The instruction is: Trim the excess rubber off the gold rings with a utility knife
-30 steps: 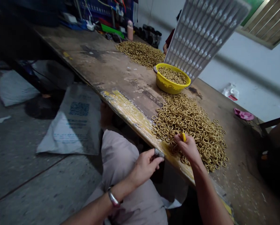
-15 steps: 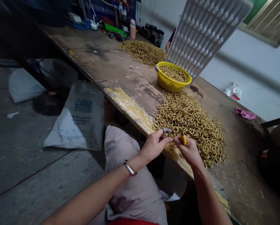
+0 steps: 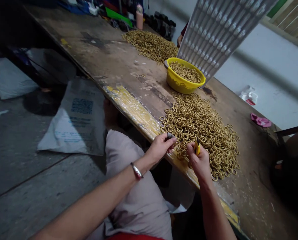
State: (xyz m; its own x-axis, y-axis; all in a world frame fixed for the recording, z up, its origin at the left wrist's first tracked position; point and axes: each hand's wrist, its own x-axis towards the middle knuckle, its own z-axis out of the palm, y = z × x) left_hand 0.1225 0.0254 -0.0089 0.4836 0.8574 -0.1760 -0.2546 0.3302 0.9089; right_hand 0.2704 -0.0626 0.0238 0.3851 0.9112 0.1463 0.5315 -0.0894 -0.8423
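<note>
My right hand [image 3: 199, 159] is closed around a small yellow and black utility knife [image 3: 197, 146], whose upper end sticks up past the fingers. To its left, my left hand [image 3: 161, 146] is closed with thumb and fingers pressed together; whatever it pinches is too small to make out. A dark grey wrap [image 3: 170, 135] covers its index fingertip. Both hands are at the table edge, a short gap apart, beside a large heap of brass-coloured rings [image 3: 201, 130].
Behind the heap stands a yellow basin [image 3: 182, 81] full of rings, with a ribbed translucent panel [image 3: 216, 36] leaning beyond it. Another ring pile [image 3: 152, 46] lies farther back, near a person's hand [image 3: 179, 40]. A printed sack [image 3: 76, 123] stands on the floor at left.
My hands, which were nearly touching, have moved apart, the left one shifting left. The utility knife stays in my right hand, now more upright. The view has tilted down slightly.
</note>
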